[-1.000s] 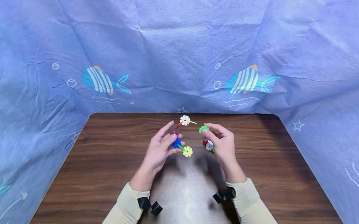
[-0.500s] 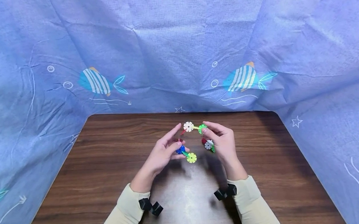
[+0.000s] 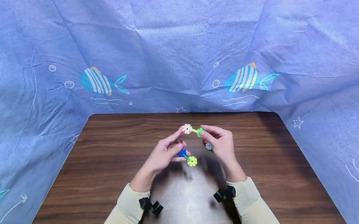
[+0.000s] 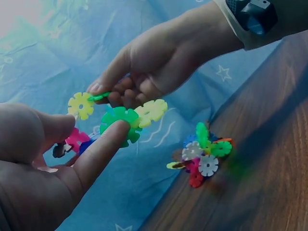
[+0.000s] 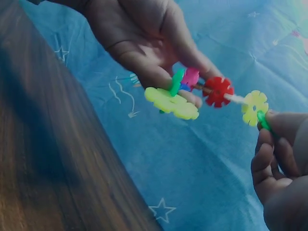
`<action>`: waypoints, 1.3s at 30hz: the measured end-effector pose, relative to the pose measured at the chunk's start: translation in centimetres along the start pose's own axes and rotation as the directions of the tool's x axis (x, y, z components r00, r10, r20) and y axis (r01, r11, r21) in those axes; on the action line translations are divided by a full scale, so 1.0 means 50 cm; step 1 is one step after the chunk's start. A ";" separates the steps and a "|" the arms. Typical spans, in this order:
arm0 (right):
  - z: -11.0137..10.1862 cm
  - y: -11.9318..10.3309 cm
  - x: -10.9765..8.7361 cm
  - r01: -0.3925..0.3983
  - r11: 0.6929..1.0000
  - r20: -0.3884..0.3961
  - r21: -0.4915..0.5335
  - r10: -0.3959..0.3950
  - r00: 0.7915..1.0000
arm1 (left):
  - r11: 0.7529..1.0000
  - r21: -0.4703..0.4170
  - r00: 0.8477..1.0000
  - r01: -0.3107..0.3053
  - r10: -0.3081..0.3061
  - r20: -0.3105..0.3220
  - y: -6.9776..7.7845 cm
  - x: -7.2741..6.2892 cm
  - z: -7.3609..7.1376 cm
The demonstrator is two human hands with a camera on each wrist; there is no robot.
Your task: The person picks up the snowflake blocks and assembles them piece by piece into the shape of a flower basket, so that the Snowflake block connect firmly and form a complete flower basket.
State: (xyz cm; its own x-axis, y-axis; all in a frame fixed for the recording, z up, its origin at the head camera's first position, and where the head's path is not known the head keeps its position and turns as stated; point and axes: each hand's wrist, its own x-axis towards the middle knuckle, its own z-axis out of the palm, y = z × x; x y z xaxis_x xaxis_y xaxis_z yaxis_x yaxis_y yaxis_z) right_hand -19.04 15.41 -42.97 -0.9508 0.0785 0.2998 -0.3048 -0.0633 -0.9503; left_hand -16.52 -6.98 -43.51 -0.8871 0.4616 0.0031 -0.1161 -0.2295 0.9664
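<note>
My left hand holds a chain of notched plastic snowflake discs by its middle, near the blue disc and a pink disc. One end of the chain is a yellow disc joined to a green one. Toward the other end come a red disc, a white disc and another yellow disc. Between thumb and fingers, my right hand pinches a green disc against that yellow disc's edge. How deep the slots interlock cannot be made out.
A clump of mixed snowflake discs lies on the brown wooden table, partly behind my right hand in the head view. A blue fish-print cloth hangs around the back and sides.
My right hand has brought the green disc left to the chain's yellow disc, where they now meet. My left hand has shifted slightly right and nearer with the chain.
</note>
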 end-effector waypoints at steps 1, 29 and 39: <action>0.000 -0.001 -0.001 0.005 1.000 0.001 -0.004 -0.005 1.000 | 1.000 -0.002 1.000 0.002 -0.002 0.001 -0.001 0.000 0.000; -0.037 -0.021 -0.004 -0.180 0.982 0.193 -0.052 0.187 0.963 | 0.993 0.112 0.985 -0.041 0.059 -0.162 0.038 -0.003 0.003; -0.037 -0.027 -0.025 -0.254 0.950 0.102 0.181 0.239 0.966 | 0.998 -0.061 0.972 -0.008 -0.006 -0.236 0.069 -0.010 0.014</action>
State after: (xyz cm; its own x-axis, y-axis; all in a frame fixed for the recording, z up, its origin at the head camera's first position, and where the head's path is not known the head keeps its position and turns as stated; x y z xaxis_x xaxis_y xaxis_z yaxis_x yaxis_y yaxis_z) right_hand -17.37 17.26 -42.24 -0.9966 -0.0412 0.0709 -0.0579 -0.2598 -0.9639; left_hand -16.16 -7.42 -40.00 -0.9667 0.2477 -0.0637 -0.1356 -0.2852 0.9488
